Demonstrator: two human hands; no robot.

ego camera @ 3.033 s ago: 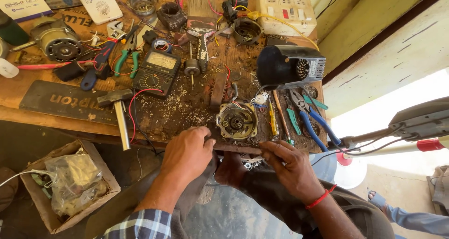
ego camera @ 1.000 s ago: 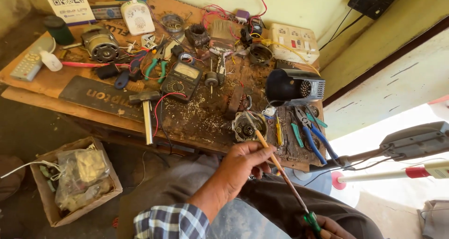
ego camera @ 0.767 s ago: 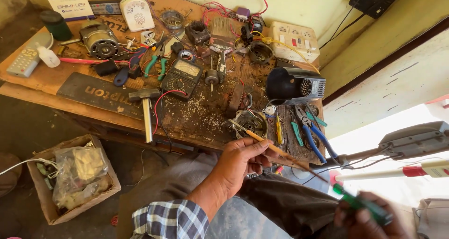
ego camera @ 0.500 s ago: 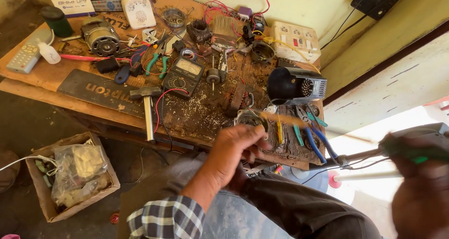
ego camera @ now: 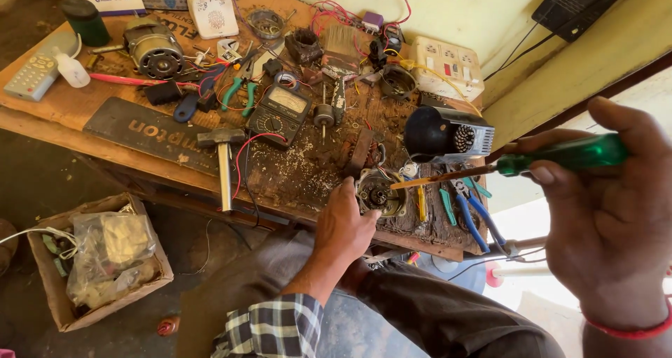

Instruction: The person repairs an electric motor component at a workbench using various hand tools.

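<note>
The counter [ego camera: 84,116] spreads in front of me, a worn wooden top crowded with parts. On the floor to my left sits a cardboard box [ego camera: 63,309] stuffed with plastic bags. A black housing [ego camera: 437,134] lies near the far right edge, and a hammer [ego camera: 222,163] rests with its handle pointing toward me, beside the multimeter [ego camera: 281,113].

My left hand [ego camera: 343,225] presses against the small round motor part [ego camera: 380,193] at the counter's near edge, its grip closed around the side, I judge to steady it. My right hand [ego camera: 616,225] is raised, its grip wrapped tight on the green-handled screwdriver [ego camera: 560,156], whose tip reaches toward that motor part. Blue pliers [ego camera: 472,214] lie just beside it.
</note>
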